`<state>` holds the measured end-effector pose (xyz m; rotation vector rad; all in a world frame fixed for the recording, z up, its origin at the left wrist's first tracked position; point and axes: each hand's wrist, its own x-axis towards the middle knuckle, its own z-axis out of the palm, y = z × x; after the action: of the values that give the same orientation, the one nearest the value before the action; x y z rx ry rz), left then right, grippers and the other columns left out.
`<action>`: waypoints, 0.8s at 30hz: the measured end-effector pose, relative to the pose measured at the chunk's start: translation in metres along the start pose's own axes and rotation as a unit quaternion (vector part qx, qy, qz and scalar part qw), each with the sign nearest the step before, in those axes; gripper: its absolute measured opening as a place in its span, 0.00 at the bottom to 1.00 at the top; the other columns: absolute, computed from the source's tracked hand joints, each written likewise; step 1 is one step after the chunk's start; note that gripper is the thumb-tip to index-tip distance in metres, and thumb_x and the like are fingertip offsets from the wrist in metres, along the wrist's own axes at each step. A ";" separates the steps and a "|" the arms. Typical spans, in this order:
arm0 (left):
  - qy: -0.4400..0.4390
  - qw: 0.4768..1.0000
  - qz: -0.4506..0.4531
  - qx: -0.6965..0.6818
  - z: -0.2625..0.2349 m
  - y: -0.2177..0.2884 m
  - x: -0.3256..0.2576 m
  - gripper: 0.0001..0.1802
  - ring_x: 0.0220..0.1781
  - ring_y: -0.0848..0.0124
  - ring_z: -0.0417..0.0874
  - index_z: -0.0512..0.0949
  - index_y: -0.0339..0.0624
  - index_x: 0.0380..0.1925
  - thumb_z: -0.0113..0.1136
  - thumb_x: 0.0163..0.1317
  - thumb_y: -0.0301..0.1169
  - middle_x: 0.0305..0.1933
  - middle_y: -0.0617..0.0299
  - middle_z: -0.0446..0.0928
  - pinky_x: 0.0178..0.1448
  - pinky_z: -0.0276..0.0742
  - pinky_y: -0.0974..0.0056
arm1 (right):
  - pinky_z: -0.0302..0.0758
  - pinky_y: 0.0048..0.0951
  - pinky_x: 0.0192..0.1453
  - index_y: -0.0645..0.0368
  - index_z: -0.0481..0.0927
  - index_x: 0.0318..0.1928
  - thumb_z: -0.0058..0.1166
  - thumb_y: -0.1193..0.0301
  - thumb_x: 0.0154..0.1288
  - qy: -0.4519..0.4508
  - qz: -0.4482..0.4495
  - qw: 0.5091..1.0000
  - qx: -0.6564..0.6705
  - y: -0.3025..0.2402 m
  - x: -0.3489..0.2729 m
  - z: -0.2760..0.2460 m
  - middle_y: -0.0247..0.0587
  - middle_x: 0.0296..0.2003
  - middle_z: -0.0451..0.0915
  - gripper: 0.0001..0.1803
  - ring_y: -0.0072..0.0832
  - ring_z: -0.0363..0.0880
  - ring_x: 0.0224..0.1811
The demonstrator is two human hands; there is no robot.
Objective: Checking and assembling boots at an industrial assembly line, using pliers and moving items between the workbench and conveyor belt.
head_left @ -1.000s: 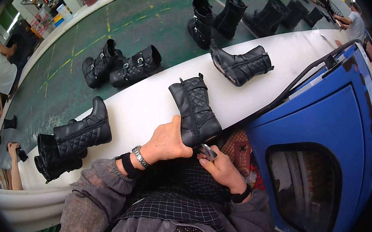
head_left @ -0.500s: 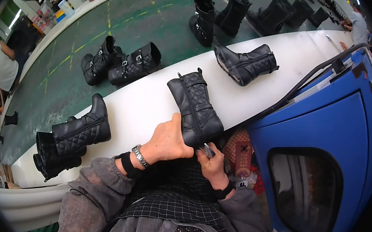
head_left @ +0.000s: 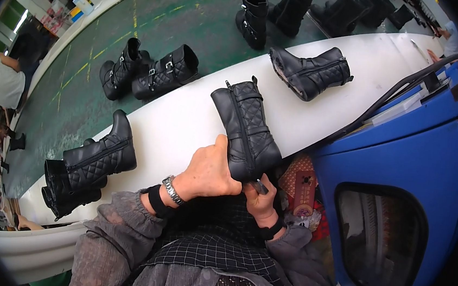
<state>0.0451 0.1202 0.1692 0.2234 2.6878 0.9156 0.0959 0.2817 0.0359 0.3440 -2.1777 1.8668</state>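
Observation:
A black quilted boot [head_left: 246, 125] with a side zipper lies on the white table in front of me, its shaft pointing away and its foot end toward me. My left hand [head_left: 213, 169] is closed on the near foot end, the thumb along its left side. Close to the same end, my right hand [head_left: 261, 203] pinches a small dark metal tool [head_left: 259, 186], whose kind I cannot make out. The tool's tip is partly hidden between the fingers and the boot.
Another black boot [head_left: 312, 73] lies farther right on the white table [head_left: 172, 138]; more boots [head_left: 94, 161] lie at left. Several buckled boots [head_left: 167, 72] stand beyond the far edge. A blue machine [head_left: 397, 152] with a dark window is at right. Other people work in the distance.
The view has shifted slightly, so the boot in my left hand appears a little higher and farther right. Both hands keep their grips; the metal tool has turned slightly.

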 end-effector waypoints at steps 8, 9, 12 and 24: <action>0.009 1.000 0.007 0.001 0.001 0.000 0.001 0.32 0.25 0.41 0.80 0.64 0.21 0.32 0.66 0.32 0.37 0.21 0.38 0.75 0.33 0.78 0.52 | 0.69 0.32 0.24 0.61 0.70 0.27 0.60 0.62 0.63 0.017 -0.026 0.999 0.014 0.010 -0.001 0.005 0.44 0.19 0.70 0.17 0.41 0.74 0.19; 0.009 1.000 0.005 0.002 0.002 0.000 0.001 0.32 0.25 0.41 0.80 0.64 0.21 0.32 0.66 0.32 0.37 0.21 0.38 0.75 0.33 0.78 0.52 | 0.68 0.32 0.24 0.60 0.69 0.26 0.60 0.62 0.63 0.022 -0.027 0.999 0.016 0.008 0.000 0.006 0.43 0.18 0.69 0.18 0.41 0.73 0.18; 0.019 1.000 0.015 0.010 0.001 0.003 0.001 0.32 0.25 0.41 0.80 0.65 0.22 0.31 0.67 0.32 0.37 0.21 0.38 0.75 0.33 0.78 0.52 | 0.67 0.32 0.23 0.60 0.69 0.26 0.61 0.63 0.63 0.029 -0.036 0.999 0.021 0.012 0.000 0.007 0.43 0.18 0.68 0.18 0.41 0.72 0.18; 0.022 1.000 -0.008 0.007 0.000 0.002 -0.001 0.33 0.30 0.41 0.81 0.68 0.24 0.33 0.69 0.31 0.40 0.25 0.38 0.76 0.37 0.78 0.53 | 0.72 0.36 0.27 0.62 0.73 0.30 0.60 0.65 0.63 0.007 0.057 0.998 -0.009 -0.007 -0.011 0.001 0.50 0.21 0.74 0.14 0.49 0.77 0.24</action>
<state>0.0464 0.1217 0.1702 0.1871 2.7329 0.9069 0.1089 0.2802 0.0384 0.2063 -2.2485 1.9004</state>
